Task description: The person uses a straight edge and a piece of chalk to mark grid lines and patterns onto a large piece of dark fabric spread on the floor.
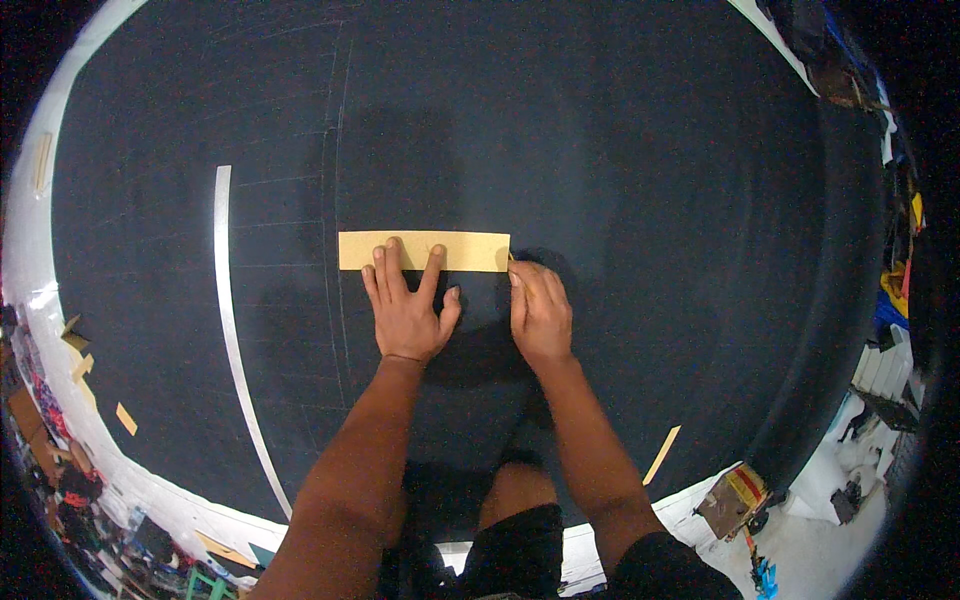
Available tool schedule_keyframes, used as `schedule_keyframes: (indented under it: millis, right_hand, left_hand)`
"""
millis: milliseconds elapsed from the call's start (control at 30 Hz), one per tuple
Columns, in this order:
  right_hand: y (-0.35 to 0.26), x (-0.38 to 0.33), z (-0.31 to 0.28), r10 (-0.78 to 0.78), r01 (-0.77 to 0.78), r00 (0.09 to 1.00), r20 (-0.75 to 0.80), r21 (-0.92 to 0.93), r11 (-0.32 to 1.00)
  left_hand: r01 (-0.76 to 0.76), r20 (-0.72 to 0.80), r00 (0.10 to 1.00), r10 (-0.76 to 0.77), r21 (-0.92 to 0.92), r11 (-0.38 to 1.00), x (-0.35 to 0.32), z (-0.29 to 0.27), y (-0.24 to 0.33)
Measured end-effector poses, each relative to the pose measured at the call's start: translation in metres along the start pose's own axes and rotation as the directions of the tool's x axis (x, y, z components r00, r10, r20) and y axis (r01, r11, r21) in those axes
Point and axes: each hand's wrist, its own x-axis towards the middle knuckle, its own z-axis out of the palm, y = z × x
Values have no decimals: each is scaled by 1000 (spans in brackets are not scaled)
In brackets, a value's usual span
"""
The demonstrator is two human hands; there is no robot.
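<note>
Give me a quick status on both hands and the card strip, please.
Left hand flat, fingers pressing the tan card strip onto dark cloth. Right hand at the strip's right end. Metal ruler lies apart, left.

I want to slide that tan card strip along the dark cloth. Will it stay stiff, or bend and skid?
The tan strip lies dead flat with straight edges, so probably thin card: light, and likely to flex if lifted by one end. On the dark cloth it may skid easily; the left hand has its fingers on it, pressing it flat.
</note>
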Motion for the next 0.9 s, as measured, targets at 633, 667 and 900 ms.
schedule_keyframes:
  millis: [633, 667, 900]
  right_hand:
    - [59, 151, 1, 130, -219, 955, -267, -337, 916]
    - [55, 152, -4, 150, -229, 958, -244, -338, 913]
    - [48, 139, -18, 236, -292, 953, -191, -363, 885]
  left_hand:
    - [-3, 49, 999, 4, -30, 1000, -1, -15, 4]
    - [8, 57, 998, -6, -42, 999, -5, -19, 7]
    - [-23, 84, 996, 26, -29, 999, 115, -37, 20]
